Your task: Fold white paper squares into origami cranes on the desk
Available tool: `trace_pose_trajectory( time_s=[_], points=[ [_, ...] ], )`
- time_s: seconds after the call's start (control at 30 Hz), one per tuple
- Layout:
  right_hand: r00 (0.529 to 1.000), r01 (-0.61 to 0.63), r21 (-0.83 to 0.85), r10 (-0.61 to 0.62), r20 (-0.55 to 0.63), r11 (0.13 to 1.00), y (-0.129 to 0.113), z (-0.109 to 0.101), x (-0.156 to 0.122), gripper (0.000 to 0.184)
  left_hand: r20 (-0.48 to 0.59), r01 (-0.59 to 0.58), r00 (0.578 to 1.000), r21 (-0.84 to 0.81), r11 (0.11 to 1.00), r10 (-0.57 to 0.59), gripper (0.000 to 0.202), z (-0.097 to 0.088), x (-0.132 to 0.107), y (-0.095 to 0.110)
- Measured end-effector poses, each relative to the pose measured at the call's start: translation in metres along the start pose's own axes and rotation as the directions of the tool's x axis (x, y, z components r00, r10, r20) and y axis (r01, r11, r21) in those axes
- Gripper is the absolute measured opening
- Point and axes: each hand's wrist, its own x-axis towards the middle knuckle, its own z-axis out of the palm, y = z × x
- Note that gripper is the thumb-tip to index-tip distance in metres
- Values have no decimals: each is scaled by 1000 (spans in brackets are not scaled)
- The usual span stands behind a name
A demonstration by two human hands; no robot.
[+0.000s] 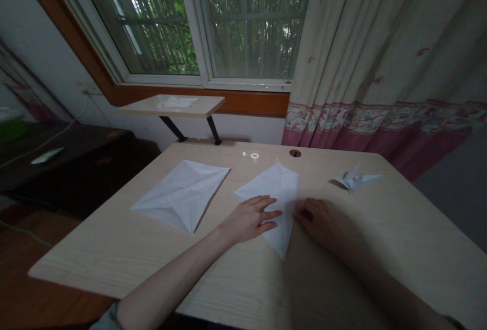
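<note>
Your left hand (248, 221) spreads loose fingers across the folded white paper sheet (285, 184) beneath, apparently steadying it; your right hand (321, 221) curls at its edge, pinch unclear. Left of your fingers lies a creased, squarish white paper (182, 193).

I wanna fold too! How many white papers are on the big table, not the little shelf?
3: a creased sheet at left, a folded sheet under the left hand, a folded paper shape at right. Others could hide underneath.

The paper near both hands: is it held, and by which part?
The left hand lies on the paper, near its middle; the right hand is at its right edge, whether it pinches cannot be told.
</note>
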Motion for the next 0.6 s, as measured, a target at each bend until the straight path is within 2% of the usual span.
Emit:
trace_pose_trajectory(
  time_s=[0.6],
  points=[
    [995,-2,114,-10,99,993,-15,-12,1,16,16,0,1000,-34,999,0,33,-6,0,-2]
  ],
)
